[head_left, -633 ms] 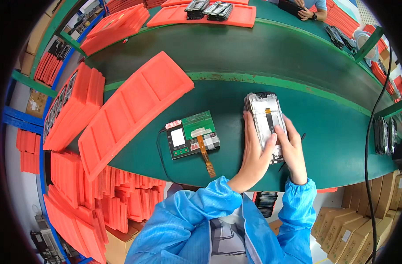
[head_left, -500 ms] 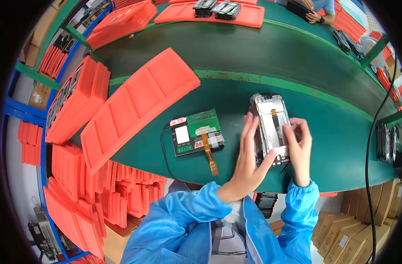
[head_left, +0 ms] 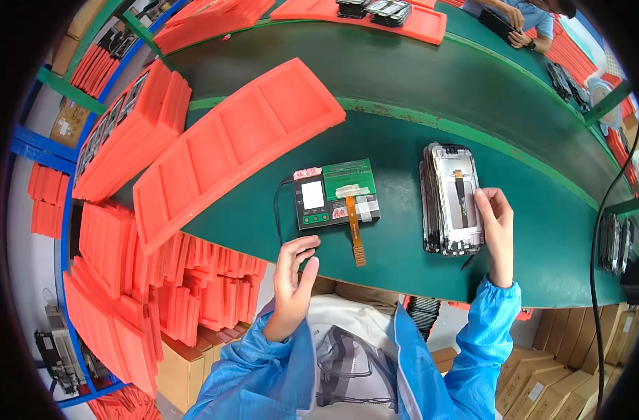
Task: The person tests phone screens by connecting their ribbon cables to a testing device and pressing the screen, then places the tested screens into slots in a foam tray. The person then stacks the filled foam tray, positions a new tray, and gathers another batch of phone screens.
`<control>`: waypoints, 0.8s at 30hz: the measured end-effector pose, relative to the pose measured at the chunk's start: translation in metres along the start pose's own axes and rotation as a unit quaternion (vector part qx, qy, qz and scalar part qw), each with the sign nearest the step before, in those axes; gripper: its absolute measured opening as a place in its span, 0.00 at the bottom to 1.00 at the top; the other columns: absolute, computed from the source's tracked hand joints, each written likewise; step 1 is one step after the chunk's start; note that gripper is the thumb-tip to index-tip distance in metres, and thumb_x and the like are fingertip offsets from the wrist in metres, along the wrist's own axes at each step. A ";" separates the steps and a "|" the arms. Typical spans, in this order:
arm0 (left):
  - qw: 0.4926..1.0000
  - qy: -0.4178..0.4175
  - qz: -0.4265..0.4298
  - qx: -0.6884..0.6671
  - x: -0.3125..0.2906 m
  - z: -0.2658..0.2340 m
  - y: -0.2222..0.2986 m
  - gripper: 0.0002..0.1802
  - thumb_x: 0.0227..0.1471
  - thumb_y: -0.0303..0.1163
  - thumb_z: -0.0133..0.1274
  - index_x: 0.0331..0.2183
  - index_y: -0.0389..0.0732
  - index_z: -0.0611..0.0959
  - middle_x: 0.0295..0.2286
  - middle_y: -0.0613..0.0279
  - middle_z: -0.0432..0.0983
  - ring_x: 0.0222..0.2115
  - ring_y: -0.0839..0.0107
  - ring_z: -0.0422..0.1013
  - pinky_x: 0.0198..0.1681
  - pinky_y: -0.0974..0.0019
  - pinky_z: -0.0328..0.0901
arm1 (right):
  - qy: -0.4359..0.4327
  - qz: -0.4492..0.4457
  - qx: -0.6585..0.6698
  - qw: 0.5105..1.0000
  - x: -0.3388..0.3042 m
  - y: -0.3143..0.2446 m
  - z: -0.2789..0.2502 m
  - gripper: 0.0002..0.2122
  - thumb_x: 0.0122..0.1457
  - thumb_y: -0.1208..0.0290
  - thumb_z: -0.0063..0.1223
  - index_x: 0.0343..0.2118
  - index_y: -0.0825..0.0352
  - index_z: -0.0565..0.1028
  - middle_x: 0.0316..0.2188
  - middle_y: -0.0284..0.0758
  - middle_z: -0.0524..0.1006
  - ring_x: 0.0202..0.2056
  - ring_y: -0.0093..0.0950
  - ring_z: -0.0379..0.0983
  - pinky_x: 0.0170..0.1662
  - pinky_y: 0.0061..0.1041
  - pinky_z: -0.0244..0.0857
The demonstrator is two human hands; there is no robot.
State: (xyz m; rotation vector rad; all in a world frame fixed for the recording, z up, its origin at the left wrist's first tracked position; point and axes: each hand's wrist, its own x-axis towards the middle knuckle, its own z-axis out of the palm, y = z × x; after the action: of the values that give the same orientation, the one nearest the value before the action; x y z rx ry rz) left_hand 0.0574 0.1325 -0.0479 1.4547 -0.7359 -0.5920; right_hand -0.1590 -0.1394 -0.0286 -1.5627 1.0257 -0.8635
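A stack of phone screen frames lies on the green table, right of centre. The top phone frame is silvery, with a dark flex cable down its middle. My right hand is closed at its right edge, thumb against the rim and fingers bent beside it. Over the table's front edge is my left hand, empty, its fingers loosely bent and apart. Just beyond it sits a small test box with a white screen, a green circuit board and an orange ribbon cable hanging toward me.
A red foam tray leans at the left, by stacked red trays. More trays pile below. A black cable hangs at the right. Across the bench a person handles a dark object. Cardboard boxes stand lower right.
My left hand has let go of the stack and moved left, toward the test box. My right hand stays at the stack's right edge. The whole view has shifted slightly.
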 end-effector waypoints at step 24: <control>0.992 0.123 0.016 0.034 0.040 -0.068 0.008 0.08 0.59 0.22 0.48 0.41 0.32 0.76 0.35 0.57 0.77 0.37 0.71 0.73 0.45 0.68 0.67 | -0.163 0.111 0.029 0.980 0.259 -0.097 0.049 0.33 0.56 0.50 0.60 0.53 0.75 0.66 0.45 0.46 0.73 0.45 0.32 0.74 0.48 0.27 0.71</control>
State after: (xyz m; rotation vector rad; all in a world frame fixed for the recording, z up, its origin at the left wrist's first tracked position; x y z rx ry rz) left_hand 0.1342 0.1483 -0.0351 1.5437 -0.5882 -0.3560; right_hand 0.0011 -0.3512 0.0631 -1.4490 0.9066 -0.4612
